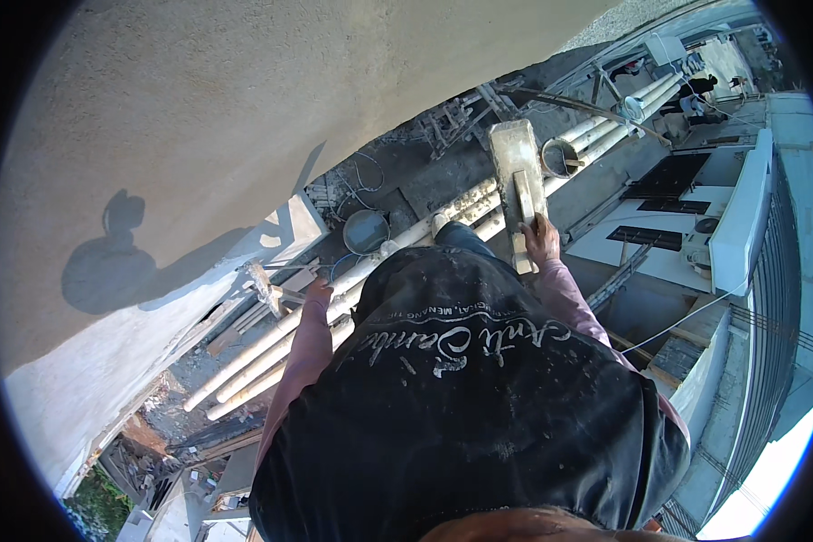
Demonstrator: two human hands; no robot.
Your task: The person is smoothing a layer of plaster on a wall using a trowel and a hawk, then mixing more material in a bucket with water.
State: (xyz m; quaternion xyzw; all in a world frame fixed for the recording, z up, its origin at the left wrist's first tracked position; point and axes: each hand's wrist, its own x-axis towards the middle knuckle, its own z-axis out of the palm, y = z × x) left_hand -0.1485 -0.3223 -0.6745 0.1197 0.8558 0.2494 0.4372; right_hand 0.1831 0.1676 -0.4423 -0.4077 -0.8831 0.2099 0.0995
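My right hand (542,240) is closed around the wooden grip of a long plastering float (518,154), whose board is smeared with grey mortar. The float points away from me, above the pale poles. On the left, my left hand (318,293) is low near the wall's edge, its fingers partly hidden. It seems closed on the handle end of a mortar-smeared tool (264,285), whose exact kind I cannot make out. The plastered wall (199,99) rises on my left, with my shadow on it.
Long pale poles (244,361) run diagonally beneath me, with one foot on them. A bucket of grey liquid (367,232) is left of the poles, and a dark bucket (560,158) rests farther along. Ground lies far below. At right stands a white building (741,212).
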